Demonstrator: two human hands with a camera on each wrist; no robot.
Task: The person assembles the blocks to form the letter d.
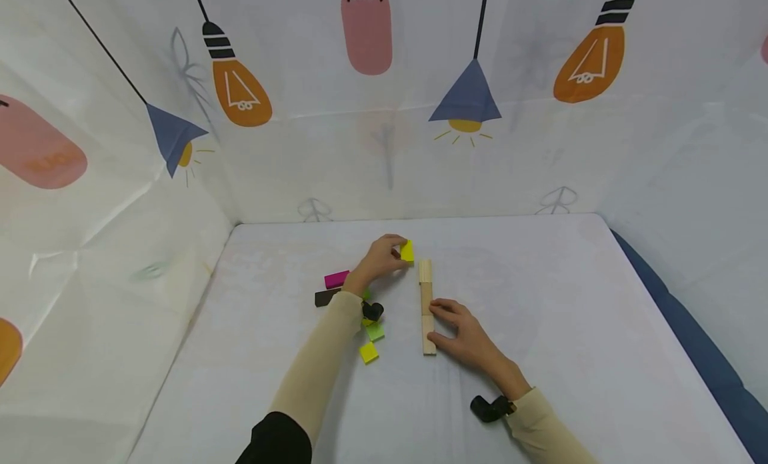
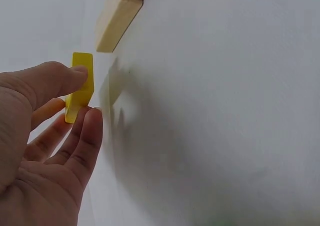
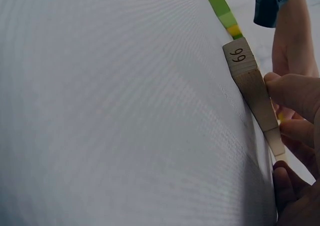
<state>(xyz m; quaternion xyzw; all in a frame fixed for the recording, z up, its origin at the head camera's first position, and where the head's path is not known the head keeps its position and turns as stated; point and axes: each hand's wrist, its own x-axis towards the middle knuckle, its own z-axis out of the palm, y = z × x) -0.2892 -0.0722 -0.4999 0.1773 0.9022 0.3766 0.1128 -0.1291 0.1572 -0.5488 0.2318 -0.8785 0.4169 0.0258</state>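
My left hand (image 1: 381, 257) pinches a small yellow block (image 1: 407, 253) between thumb and fingers, just left of the far end of a row of plain wooden blocks (image 1: 427, 299). In the left wrist view this yellow block (image 2: 82, 85) is held upright, apart from the wooden block (image 2: 117, 23). Along the right side of the row, my right hand (image 1: 465, 337) rests its thumb and fingertips on the wood. The right wrist view shows the near block (image 3: 241, 56) with a two-digit number on its end.
Left of the row lie a magenta block (image 1: 336, 279), a dark brown block (image 1: 327, 297), a light green block (image 1: 375, 331) and a yellow block (image 1: 369, 353). My left forearm partly covers this group. A white table (image 1: 540, 284) meets a printed cloth backdrop (image 1: 384, 164) behind.
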